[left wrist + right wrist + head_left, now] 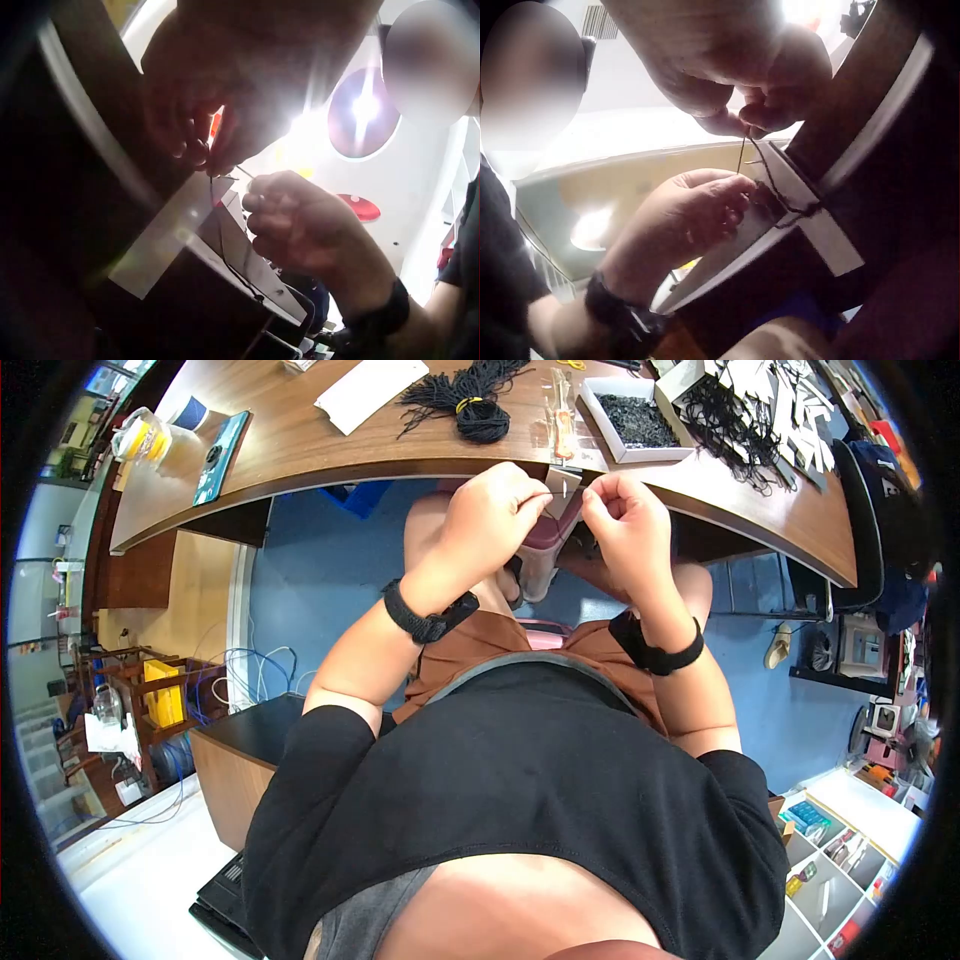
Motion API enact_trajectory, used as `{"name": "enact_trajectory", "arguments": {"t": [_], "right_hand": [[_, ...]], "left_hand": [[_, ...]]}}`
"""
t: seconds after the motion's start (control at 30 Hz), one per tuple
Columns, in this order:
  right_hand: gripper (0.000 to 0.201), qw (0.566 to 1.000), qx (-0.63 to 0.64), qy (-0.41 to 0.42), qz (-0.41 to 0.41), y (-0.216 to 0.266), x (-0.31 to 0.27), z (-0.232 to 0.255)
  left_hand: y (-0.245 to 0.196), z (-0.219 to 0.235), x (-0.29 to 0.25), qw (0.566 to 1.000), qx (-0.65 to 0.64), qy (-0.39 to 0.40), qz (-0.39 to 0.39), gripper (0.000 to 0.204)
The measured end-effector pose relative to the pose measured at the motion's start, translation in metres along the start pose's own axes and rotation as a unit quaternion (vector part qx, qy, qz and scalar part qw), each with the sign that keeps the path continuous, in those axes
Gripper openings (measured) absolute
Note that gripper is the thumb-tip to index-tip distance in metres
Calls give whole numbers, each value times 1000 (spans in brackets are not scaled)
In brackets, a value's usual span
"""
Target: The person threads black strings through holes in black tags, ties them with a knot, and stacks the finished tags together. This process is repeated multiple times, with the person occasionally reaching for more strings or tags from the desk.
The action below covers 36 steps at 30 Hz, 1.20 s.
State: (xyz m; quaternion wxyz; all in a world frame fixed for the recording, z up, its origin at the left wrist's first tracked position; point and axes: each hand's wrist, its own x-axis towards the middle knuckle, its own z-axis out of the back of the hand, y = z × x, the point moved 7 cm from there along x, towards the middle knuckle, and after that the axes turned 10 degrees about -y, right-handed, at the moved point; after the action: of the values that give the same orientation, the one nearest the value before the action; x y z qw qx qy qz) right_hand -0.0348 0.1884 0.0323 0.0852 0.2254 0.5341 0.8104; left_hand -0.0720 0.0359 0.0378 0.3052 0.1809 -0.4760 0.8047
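Note:
Over the table's front edge, my left hand (pixel 490 510) and right hand (pixel 630 525) face each other, fingertips a short gap apart. Thumb and fingers of the right hand (pixel 742 71) pinch a thin black cord (pixel 766 166), which hangs in a loose curve below them. A straight thin length runs down from that pinch to the fingertips of the left hand (pixel 697 210), which grip it. In the left wrist view, the cord (pixel 217 225) dangles below the hands. A white strip (pixel 161 244) juts out just under the hands.
The wooden table (pixel 300 445) holds a black cord bundle (pixel 483 420), white paper (pixel 370 392), an orange-handled tool (pixel 563 435) and a white tray (pixel 645 455) of small black pieces. Tangled black cords (pixel 735 425) with white tags lie right; cups (pixel 145 440) stand left.

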Motion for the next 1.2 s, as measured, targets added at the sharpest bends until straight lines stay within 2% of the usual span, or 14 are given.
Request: {"name": "enact_trajectory", "arguments": {"t": [0.03,0.1,0.17,0.23,0.3,0.33,0.37,0.43,0.5,0.57,0.77,0.8,0.93,1.2], "right_hand": [[9,997,-56,-28,42,-2,2,0],[12,999,4,30,-23,-36,-1,-16],[20,972,135,93,-170,-47,-13,-30],[16,944,195,115,-240,-56,-18,-34],[14,999,23,31,-35,-33,-9,-13],[13,995,-65,-14,73,-14,-8,-5],[16,985,-74,-88,125,1,-10,8],[22,949,-130,-125,260,42,-14,14],[27,895,-199,-86,391,49,-17,0],[25,899,-203,-78,381,48,-20,-3],[19,945,-136,-82,286,43,-14,-6],[15,919,-171,-92,344,46,-16,-7],[15,934,-154,-88,311,42,-15,-9],[21,893,-191,-82,400,49,-22,-9]], "left_hand": [[4,-1,1,1000,-13,-1,26,8],[28,-18,-9,985,-123,-8,123,9],[40,-32,-16,944,-259,-23,206,11],[32,-33,-17,962,-220,-38,159,13],[26,-30,-16,974,-177,-57,127,12],[22,-27,-15,979,-152,-50,126,13],[23,-27,-15,976,-165,-50,133,13],[26,-31,-20,968,-195,-50,149,13],[31,-36,-25,952,-233,-46,193,16],[35,-40,-28,927,-282,-40,246,17],[37,-46,-29,920,-299,-9,254,16],[37,-46,-28,918,-300,-7,261,16],[37,-44,-29,924,-285,-6,256,17],[36,-45,-29,927,-283,-9,246,17]]}}
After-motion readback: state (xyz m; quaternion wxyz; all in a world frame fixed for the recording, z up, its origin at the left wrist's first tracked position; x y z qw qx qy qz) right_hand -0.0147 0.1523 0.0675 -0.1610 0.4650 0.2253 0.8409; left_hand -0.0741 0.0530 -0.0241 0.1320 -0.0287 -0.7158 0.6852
